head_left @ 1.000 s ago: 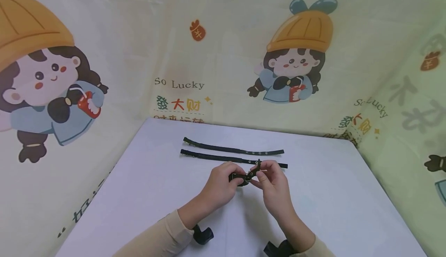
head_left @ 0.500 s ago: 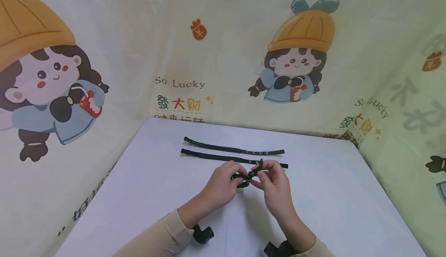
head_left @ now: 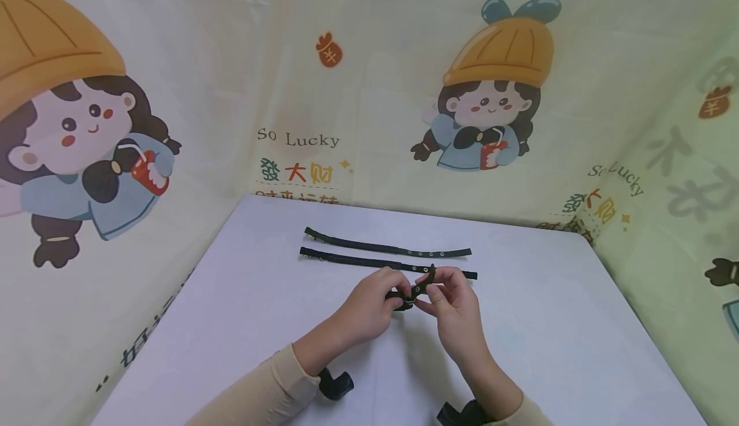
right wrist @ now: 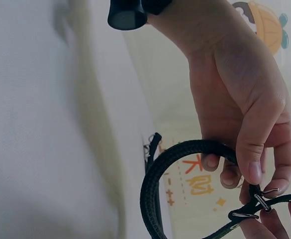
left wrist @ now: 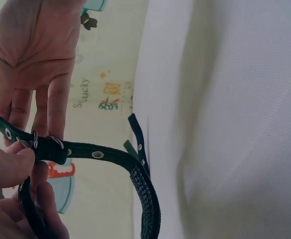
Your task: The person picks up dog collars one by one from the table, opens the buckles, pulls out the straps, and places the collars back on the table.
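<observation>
A dark collar strap (head_left: 407,300) with metal eyelets and a buckle (left wrist: 35,140) is held up between both hands, bent into a loop. My left hand (head_left: 366,304) pinches it close to the buckle; in the left wrist view the thumb (left wrist: 13,164) lies by the buckle's prong. On the other side, my right hand (head_left: 458,314) pinches the strap's free end, which passes through the buckle and sticks up past the fingers. The right wrist view shows the round loop (right wrist: 146,194) hanging near the left hand (right wrist: 244,94).
Two more dark collars, a far one (head_left: 369,245) and a near one (head_left: 358,260), lie stretched out side by side on the white table (head_left: 260,298), behind the hands. A printed cloth (head_left: 381,118) hangs around the table. Black wrist devices (head_left: 336,385) sit on both forearms.
The collar has shifted slightly right and turned a little, so less of its loop shows beside the left hand. Both hands stay almost in place and keep their hold.
</observation>
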The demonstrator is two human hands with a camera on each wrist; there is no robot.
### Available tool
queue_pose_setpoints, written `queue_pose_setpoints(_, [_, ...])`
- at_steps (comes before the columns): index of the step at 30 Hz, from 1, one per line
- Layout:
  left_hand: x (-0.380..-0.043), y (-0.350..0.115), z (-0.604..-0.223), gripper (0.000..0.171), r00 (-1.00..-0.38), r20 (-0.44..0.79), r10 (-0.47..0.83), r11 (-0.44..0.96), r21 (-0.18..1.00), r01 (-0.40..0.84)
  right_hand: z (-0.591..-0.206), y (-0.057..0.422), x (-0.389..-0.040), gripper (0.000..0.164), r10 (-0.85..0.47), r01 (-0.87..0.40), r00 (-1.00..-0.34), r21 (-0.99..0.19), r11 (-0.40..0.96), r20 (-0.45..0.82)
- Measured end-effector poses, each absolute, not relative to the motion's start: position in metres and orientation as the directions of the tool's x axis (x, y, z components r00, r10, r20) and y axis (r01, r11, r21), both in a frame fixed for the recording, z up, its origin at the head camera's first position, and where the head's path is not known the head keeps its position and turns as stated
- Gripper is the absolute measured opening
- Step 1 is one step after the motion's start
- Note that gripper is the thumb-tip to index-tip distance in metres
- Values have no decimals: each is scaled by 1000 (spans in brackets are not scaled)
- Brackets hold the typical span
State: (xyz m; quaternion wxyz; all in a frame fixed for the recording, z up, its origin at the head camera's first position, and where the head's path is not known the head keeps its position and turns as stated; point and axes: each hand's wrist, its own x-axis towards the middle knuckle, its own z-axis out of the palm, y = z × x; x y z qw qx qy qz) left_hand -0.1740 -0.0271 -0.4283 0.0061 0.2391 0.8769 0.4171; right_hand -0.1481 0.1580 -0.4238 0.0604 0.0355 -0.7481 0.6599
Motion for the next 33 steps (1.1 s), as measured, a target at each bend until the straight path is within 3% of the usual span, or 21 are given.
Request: queue_pose_setpoints(33, [-174, -28, -440, 24, -898, 238, 369, 497, 766, 408, -427, 158, -150, 15, 30, -134, -990, -982, 137, 139])
